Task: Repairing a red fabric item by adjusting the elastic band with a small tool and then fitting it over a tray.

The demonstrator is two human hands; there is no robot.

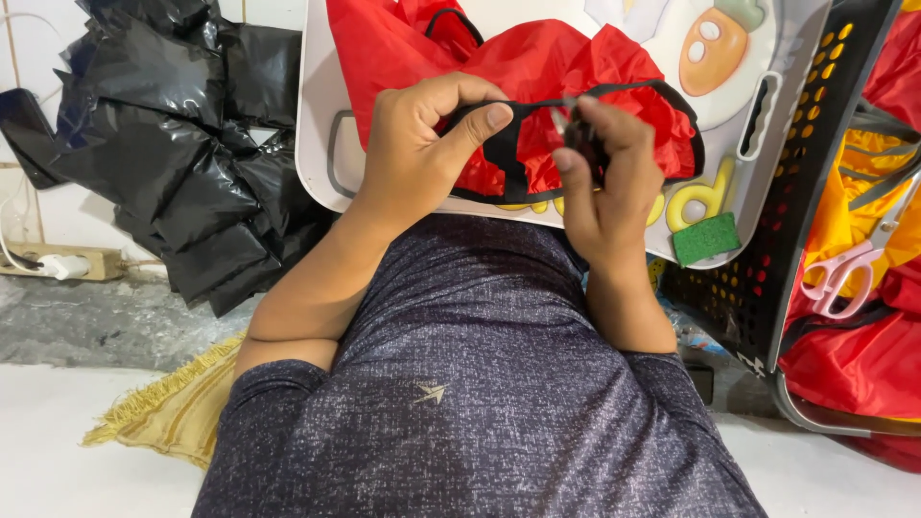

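Both hands, left and right, pinch red fabric's black strap.

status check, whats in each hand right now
Left hand pinching black strap of red fabric. Right hand gripping the strap's other end. White tray underneath, nothing blocking.

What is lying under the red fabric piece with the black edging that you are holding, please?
Under the red fabric lies a white lap tray with a printed carrot picture and yellow letters. The fabric and both hands cover the tray's middle.
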